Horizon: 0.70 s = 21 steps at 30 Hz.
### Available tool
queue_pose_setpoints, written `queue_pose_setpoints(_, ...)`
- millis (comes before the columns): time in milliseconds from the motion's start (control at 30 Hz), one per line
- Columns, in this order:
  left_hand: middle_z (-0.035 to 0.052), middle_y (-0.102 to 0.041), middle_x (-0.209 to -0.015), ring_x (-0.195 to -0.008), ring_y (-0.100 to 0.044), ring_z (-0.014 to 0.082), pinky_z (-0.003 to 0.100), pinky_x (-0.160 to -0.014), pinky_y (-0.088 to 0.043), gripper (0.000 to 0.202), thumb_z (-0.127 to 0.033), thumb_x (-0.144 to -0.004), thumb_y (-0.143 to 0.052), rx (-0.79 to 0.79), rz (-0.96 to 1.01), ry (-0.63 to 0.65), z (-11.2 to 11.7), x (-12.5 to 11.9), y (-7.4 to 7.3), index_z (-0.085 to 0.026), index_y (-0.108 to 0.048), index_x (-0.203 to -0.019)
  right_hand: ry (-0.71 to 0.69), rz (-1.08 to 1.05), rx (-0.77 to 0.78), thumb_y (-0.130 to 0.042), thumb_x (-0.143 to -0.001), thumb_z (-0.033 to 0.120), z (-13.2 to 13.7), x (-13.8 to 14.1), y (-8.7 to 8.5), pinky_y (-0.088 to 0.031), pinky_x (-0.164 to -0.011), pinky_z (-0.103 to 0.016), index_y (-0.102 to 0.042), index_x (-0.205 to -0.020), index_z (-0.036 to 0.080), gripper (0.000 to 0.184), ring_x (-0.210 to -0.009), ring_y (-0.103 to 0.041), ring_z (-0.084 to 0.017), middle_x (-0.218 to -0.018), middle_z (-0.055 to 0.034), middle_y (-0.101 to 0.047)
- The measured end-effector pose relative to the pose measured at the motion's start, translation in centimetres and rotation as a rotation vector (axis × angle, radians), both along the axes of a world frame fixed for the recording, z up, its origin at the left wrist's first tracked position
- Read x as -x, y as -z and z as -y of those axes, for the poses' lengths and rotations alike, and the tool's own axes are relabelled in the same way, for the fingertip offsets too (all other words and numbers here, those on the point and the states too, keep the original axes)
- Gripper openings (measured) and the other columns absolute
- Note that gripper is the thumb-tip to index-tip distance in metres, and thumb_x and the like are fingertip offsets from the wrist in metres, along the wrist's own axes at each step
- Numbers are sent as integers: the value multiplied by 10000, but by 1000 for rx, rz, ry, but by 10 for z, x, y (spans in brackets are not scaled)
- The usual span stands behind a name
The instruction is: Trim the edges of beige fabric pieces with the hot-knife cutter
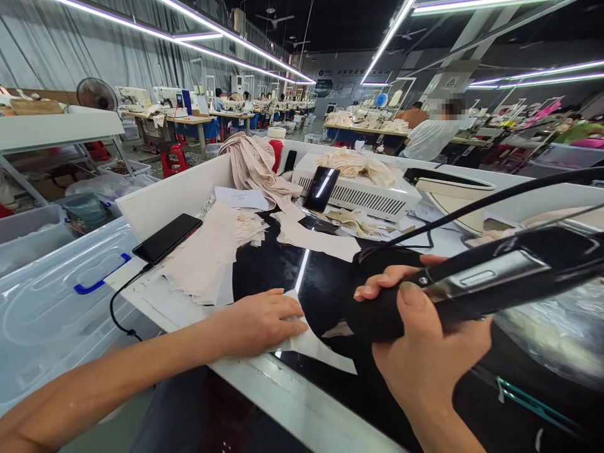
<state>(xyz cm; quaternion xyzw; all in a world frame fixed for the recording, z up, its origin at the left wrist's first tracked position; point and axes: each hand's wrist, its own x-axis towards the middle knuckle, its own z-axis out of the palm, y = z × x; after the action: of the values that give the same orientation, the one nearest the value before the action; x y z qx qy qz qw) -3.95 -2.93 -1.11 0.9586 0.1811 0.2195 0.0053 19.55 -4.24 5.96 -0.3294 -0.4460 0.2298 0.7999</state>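
My left hand (262, 321) lies flat, fingers spread, pressing a pale fabric piece (316, 346) onto the glossy black worktop (278, 270). My right hand (419, 340) is wrapped round the black handle of a long black tool (491, 277), held above the worktop at the right. A black cord (476, 204) runs from the tool up and to the right. A stack of cut beige fabric pieces (202, 258) lies just beyond my left hand.
A black phone (167, 237) on a cable rests at the table's left edge. Behind stand a white machine box (363, 192) with another phone (321, 187) leaning on it, and a heap of beige cloth (255, 167). A clear plastic bin (51, 296) sits at left. A person in white (431, 135) sits further back.
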Motion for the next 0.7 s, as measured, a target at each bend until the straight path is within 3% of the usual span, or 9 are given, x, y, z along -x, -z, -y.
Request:
queue_pose_setpoints(100,174,-902,-1370,-1322,-869,280,424,-1287,-699,235,-59,-1268,-648,-16,36,33,6,-8,-1,-147,-838,-1375,17,-3,23,-1203,-826,534,10,-9,-2,-695,-578,-394,-818,-1205,318,582,-590,-722,-221,-833,68,-761)
queue_pose_setpoints(333,108,-847,-1135,-1110,-855,260,337,-1065,-711,203,-77,-1266,-629,-15,-62,12,19,-27,3,-155,-816,-1247,38,34,47,-1181,-846,537,25,-13,0,-700,-576,-417,-823,-1194,324,543,-592,-712,-234,-821,62,-753)
queue_pose_setpoints(533,119,-864,-1224,-1135,-850,250,328,-1074,-711,198,-121,-1291,-636,14,-32,-22,25,-23,8,-171,-826,-1265,23,-22,75,-1196,-800,501,30,-11,0,-715,-595,-398,-854,-1162,334,525,-594,-716,-221,-808,67,-767)
queue_pose_setpoints(700,135,-880,-1319,-1177,-868,246,319,-1081,-725,220,-138,-1304,-636,47,21,-23,29,-17,11,-168,-838,-1385,0,-41,70,-1208,-801,488,27,-9,-2,-718,-596,-398,-859,-1178,331,537,-595,-721,-222,-811,63,-772)
